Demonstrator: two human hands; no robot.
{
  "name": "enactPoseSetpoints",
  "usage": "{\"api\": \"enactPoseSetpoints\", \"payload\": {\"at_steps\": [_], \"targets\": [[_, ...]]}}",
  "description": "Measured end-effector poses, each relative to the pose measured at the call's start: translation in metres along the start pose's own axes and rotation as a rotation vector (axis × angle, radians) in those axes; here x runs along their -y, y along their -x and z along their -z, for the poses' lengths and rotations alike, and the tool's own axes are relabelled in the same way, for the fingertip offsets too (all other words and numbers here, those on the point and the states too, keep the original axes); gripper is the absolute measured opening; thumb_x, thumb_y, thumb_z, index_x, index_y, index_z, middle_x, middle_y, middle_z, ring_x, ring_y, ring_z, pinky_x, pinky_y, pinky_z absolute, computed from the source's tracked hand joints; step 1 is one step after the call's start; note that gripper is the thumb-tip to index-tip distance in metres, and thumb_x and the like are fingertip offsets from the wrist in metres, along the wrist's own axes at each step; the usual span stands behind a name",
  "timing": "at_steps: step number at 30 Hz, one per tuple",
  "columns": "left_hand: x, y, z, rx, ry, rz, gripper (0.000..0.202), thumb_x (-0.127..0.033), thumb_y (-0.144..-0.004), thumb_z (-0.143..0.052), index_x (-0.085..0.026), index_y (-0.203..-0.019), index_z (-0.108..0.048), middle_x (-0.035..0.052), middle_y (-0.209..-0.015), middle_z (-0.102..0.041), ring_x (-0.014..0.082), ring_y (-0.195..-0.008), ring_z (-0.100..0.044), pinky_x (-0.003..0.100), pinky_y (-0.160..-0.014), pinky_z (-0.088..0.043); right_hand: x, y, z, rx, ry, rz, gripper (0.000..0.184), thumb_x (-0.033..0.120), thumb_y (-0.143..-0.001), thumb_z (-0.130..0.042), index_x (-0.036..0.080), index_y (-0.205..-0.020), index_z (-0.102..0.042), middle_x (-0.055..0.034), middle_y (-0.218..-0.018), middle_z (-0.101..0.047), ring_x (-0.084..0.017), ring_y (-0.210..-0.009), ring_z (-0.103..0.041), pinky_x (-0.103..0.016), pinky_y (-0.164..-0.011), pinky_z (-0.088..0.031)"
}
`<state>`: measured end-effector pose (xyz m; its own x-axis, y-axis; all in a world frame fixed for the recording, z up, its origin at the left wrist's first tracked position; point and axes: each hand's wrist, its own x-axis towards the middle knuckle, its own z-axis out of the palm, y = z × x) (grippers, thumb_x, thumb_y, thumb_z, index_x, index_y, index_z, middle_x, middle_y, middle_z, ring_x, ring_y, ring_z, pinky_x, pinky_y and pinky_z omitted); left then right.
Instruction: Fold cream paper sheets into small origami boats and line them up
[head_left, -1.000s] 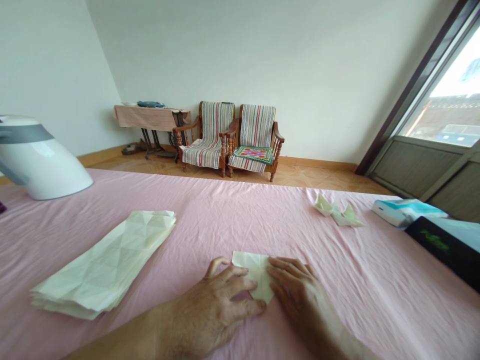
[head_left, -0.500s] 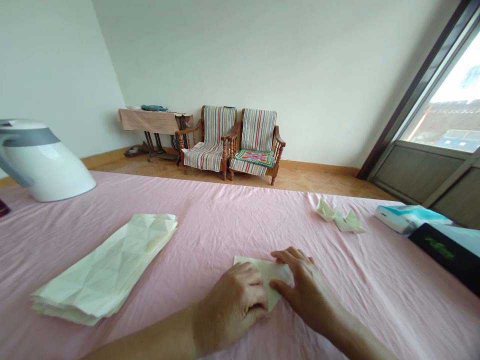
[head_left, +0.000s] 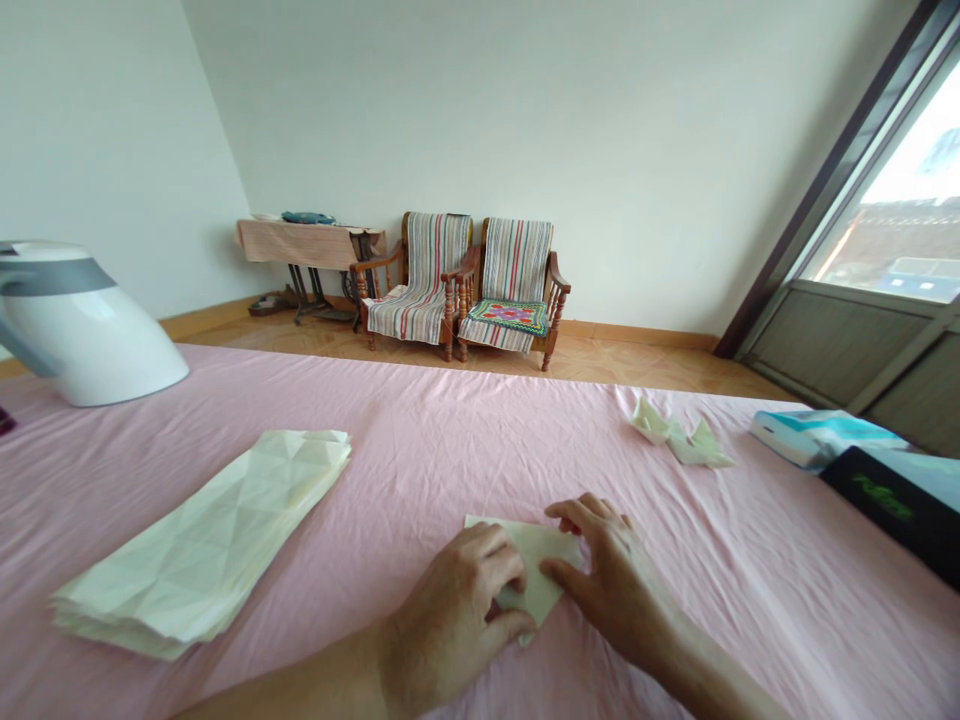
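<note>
A small cream sheet of folded paper [head_left: 538, 570] lies on the pink cloth in front of me. My left hand [head_left: 459, 620] rests on its left part with fingers curled, thumb and fingertips pinching its near edge. My right hand [head_left: 609, 585] presses on its right part, fingers bent and close together on the sheet. A stack of creased cream paper sheets [head_left: 206, 540] lies to the left, well apart from both hands.
Pink cloth [head_left: 420, 440] covers the table. A white kettle [head_left: 79, 325] stands at far left. Two small folded paper shapes [head_left: 679, 432] lie at the back right, beside a blue-white box [head_left: 817, 437] and a black box [head_left: 896, 510]. Two striped armchairs [head_left: 469, 285] stand by the wall.
My left fingers, flat on the paper a second ago, have curled into a pinch on its near edge. My right hand has slid a little to the right on the sheet.
</note>
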<state>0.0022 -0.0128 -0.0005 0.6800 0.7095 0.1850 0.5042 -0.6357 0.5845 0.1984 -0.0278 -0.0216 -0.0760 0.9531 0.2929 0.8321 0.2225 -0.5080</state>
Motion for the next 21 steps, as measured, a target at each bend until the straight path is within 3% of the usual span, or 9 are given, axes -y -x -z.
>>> {"api": "enactPoseSetpoints", "payload": {"at_steps": [10,15,19,21], "targets": [[0.003,0.001,0.004,-0.108,-0.075,0.03,0.047,-0.017,-0.058,-0.088,-0.019,-0.091,-0.055,0.0018,-0.097,-0.059,0.0258,-0.095,-0.051,0.04,-0.084,-0.038,0.009,-0.003,0.005,0.011,-0.094,-0.106,0.013,0.01,-0.07,-0.059,0.021,-0.077,-0.056,-0.0011,-0.08,-0.06,-0.02,-0.079,-0.054,-0.035,-0.074,-0.035],[0.004,-0.001,0.007,-0.145,-0.08,-0.03,0.063,-0.019,-0.06,-0.086,-0.023,-0.111,-0.049,0.005,-0.115,-0.055,0.0288,-0.11,-0.047,0.044,-0.093,-0.035,0.015,-0.002,0.005,0.037,-0.175,-0.108,0.02,0.009,-0.068,-0.056,0.021,-0.084,-0.061,-0.0003,-0.08,-0.065,-0.02,-0.077,-0.057,-0.033,-0.073,-0.035],[0.01,-0.006,0.009,-0.128,-0.069,-0.053,0.077,-0.025,-0.06,-0.086,-0.024,-0.125,-0.045,0.0063,-0.126,-0.053,0.0302,-0.12,-0.042,0.046,-0.101,-0.029,0.015,-0.003,0.002,0.069,-0.238,-0.079,0.021,0.007,-0.067,-0.054,0.023,-0.075,-0.066,0.0012,-0.073,-0.065,-0.018,-0.073,-0.057,-0.031,-0.071,-0.036],[0.015,-0.009,0.009,-0.107,-0.053,-0.031,0.074,-0.024,-0.063,-0.085,-0.024,-0.126,-0.046,0.0056,-0.124,-0.056,0.0291,-0.118,-0.045,0.044,-0.1,-0.031,0.014,-0.004,0.0,0.069,-0.239,-0.072,0.02,0.007,-0.068,-0.054,0.023,-0.072,-0.067,0.0016,-0.071,-0.064,-0.018,-0.072,-0.057,-0.032,-0.073,-0.035]]}}
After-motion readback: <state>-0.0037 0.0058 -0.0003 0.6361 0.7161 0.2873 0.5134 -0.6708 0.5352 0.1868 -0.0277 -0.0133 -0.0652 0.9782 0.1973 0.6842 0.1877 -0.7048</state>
